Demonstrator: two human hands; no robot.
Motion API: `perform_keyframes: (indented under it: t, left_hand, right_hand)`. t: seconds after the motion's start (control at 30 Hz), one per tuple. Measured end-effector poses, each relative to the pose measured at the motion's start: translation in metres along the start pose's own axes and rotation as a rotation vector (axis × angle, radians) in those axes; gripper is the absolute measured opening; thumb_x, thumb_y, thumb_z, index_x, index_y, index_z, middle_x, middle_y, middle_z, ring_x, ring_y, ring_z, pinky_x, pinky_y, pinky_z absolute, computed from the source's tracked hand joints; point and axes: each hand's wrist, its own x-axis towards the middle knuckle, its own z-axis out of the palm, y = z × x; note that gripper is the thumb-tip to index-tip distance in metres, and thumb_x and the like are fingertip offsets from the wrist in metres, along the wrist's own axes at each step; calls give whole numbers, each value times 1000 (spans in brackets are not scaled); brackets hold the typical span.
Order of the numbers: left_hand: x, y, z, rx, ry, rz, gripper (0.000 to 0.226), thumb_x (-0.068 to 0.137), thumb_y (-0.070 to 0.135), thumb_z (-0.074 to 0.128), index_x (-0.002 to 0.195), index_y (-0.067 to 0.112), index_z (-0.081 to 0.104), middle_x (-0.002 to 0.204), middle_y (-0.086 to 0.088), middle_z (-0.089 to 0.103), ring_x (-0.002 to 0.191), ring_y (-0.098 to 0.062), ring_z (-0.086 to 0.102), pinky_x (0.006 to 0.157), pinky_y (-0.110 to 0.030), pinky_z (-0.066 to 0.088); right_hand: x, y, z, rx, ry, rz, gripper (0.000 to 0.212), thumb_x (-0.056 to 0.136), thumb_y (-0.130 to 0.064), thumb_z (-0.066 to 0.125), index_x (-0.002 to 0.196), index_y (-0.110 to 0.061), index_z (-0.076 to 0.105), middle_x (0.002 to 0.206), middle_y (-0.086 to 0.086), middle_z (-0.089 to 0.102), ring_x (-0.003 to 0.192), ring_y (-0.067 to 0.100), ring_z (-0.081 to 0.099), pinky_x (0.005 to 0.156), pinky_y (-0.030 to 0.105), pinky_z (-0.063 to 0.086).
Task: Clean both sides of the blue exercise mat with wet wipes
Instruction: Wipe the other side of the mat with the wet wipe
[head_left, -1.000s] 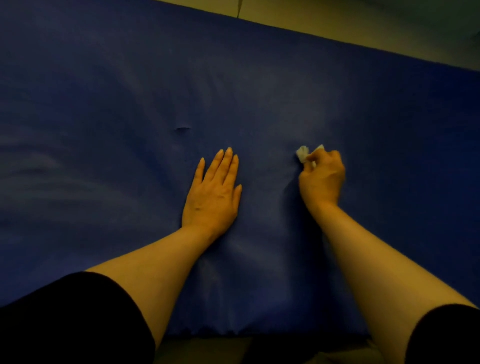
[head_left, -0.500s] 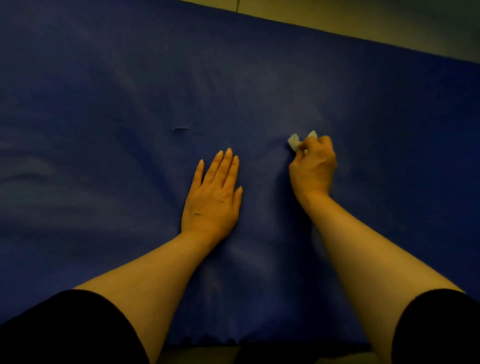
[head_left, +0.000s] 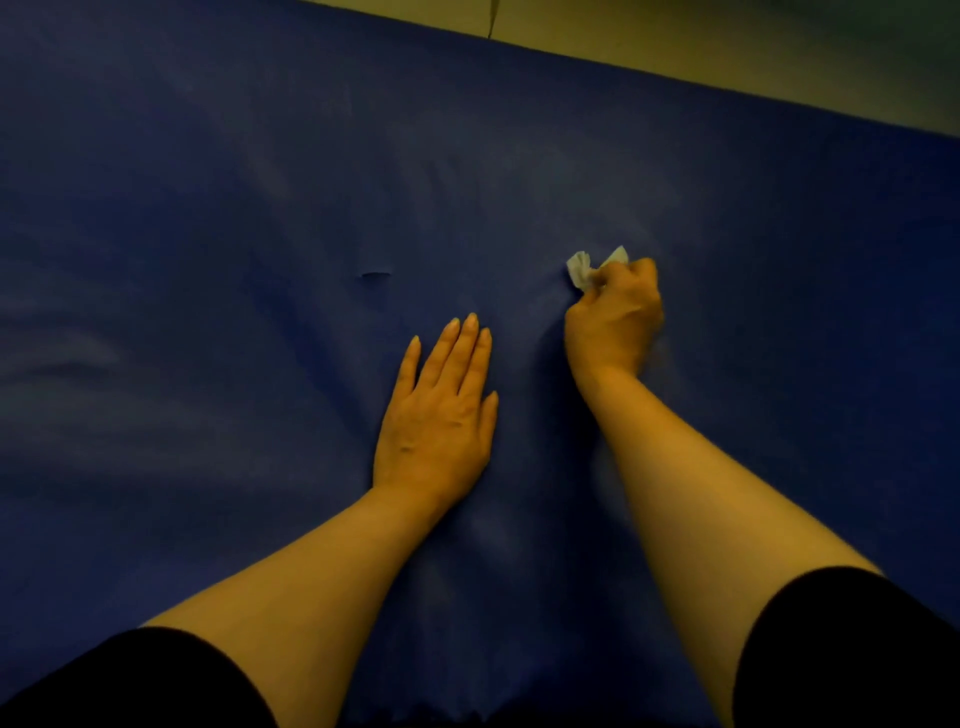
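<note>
A: Largest element: the blue exercise mat (head_left: 260, 208), spread flat over a pale floor (head_left: 779, 47), which shows only as a strip beyond the mat's far edge. What marks its face?

B: Soft creases, paler smears, and one small dark nick (head_left: 375, 275) beyond the left hand. No brand, label or writing can be read anywhere on the mat.

A: Next in size, the hands?

B: The left hand (head_left: 439, 415) lies palm down on the mat, fingers (head_left: 457, 353) straight and close together, holding nothing. It looks to be pinning the mat. The right hand (head_left: 615, 322), just beside it and slightly farther out, has its fingers curled tightly round a crumpled wet wipe (head_left: 584, 270). Black sleeves (head_left: 852, 654) frame the lower corners.

A: Smallest, the wipe itself?

B: White, bunched; only two tufts stick out past the knuckles, and it seems pressed to the mat. No print is legible on it.

A: How should this step be done well?

B: Judging from the creases, keep the flat hand anchoring the mat, wipe in overlapping strokes away from it, and unfold the wipe so more of it touches. The underside appears still to be cleaned
</note>
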Motion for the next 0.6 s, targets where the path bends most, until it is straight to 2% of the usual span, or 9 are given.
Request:
perform_keyframes:
  t: [0.1,0.17,0.3,0.4,0.5,0.6]
  left_hand:
    - [0,0,-2,-14,-5,3,58,97,35,29,148,7,34,155,-10,32,144,-24,29,116,-50,27]
    - [0,0,-2,-26,-2,9,58,97,35,29,147,7,35,154,-11,33,143,-24,30,116,-50,25]
    - [0,1,-4,-34,-26,6,58,98,36,28,148,8,34,155,-10,31,145,-23,27,118,-48,22]
    - [1,2,-5,-29,-44,-1,58,98,36,28,149,8,34,156,-9,31,145,-23,27,118,-48,23]
    - [1,1,-8,-58,-40,-7,58,97,37,29,147,8,37,153,-9,35,143,-23,32,116,-49,27]
    - [8,2,-17,-120,-18,-34,57,91,37,40,139,9,50,143,-10,50,131,-28,47,109,-49,37]
  right_hand:
    - [-17,-25,14,114,46,27,18,89,-10,52,89,1,65,100,19,56,83,39,57,73,45,48]
    - [-26,-37,20,169,31,-99,21,88,-14,54,83,2,67,93,20,57,76,39,58,66,44,50]
    - [-10,-29,12,124,-124,-260,16,87,-8,57,91,2,69,98,20,58,83,39,58,68,39,46]
    - [17,-6,0,48,-70,-134,21,89,-9,51,98,1,67,105,21,57,91,40,56,77,40,44]
    - [29,2,-1,35,4,91,19,91,-8,48,96,1,64,111,18,54,95,35,56,78,31,39]
    - [15,-27,9,52,28,76,25,95,-17,45,96,2,62,110,18,54,93,36,55,75,31,35]
